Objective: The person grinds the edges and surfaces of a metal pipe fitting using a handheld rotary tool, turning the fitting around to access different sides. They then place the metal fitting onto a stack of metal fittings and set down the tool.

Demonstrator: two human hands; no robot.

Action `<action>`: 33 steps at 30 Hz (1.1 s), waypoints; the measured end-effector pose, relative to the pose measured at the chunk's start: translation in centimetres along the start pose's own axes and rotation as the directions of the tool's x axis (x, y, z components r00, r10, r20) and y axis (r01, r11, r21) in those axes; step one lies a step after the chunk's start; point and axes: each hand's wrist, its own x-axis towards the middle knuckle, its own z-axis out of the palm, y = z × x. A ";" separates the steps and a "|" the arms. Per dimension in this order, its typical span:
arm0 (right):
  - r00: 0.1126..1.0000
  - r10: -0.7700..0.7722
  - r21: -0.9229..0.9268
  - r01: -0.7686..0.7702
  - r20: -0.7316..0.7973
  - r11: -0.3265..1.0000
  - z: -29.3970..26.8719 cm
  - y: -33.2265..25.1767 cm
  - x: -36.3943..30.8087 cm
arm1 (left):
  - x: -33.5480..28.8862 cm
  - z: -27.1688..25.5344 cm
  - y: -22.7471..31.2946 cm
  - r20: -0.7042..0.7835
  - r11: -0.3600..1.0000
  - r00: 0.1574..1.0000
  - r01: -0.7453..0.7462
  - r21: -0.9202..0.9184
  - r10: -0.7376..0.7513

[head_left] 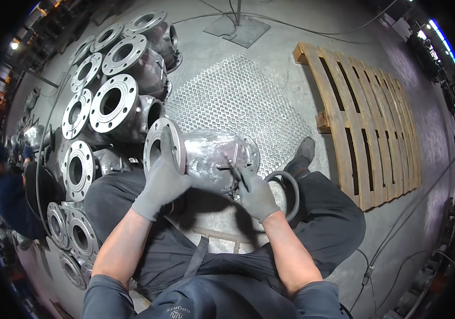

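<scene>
A grey flanged metal valve body (206,159) lies on its side between my legs, its round flange (181,154) toward the left. My left hand (165,181), in a grey glove, grips that flange, with fingers stretched up along its rim. Gloved too, my right hand (258,195) is closed around a slim hand tool (235,166) with a thin tip and a hose. The tip points up and left over the body's right part, beside a slot-like dark opening; I cannot tell whether it touches the metal. A dark grey hose (295,194) curves beside my right hand.
Several similar flanged bodies (113,103) are stacked along the left. An expanded metal mesh sheet (238,95) lies ahead on the floor. A wooden pallet (365,127) stands at the right. Cables (397,228) cross the floor. Another person (12,191) works at the far left.
</scene>
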 end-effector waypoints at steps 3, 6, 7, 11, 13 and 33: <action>0.994 0.077 0.000 -0.077 -0.076 0.997 0.5 0.5 -0.3 | 0.2 -0.5 1.1 0.099 0.989 0.989 0.116 -0.094 -0.107; 0.989 0.142 -0.056 -0.141 0.026 0.988 -0.3 0.3 -0.1 | 0.2 -0.7 1.1 0.076 0.991 0.993 0.098 -0.091 -0.091; 0.997 0.063 -0.052 -0.061 0.035 0.997 -0.3 0.0 -0.3 | 0.3 -0.9 1.1 0.087 0.994 0.992 0.101 -0.048 -0.097; 0.996 0.089 -0.022 -0.089 -0.010 0.996 -0.5 0.4 -0.6 | 0.4 -0.6 1.2 0.079 0.997 0.994 0.075 -0.006 -0.074; 0.997 0.059 -0.042 -0.057 0.057 0.997 -0.4 0.3 -0.4 | 0.5 -0.4 0.5 0.066 0.998 0.996 0.054 -0.009 -0.054; 0.993 -0.027 -0.252 0.055 0.112 0.966 -0.4 0.5 1.0 | 1.3 -1.7 2.3 0.212 0.974 0.960 0.206 -0.098 -0.182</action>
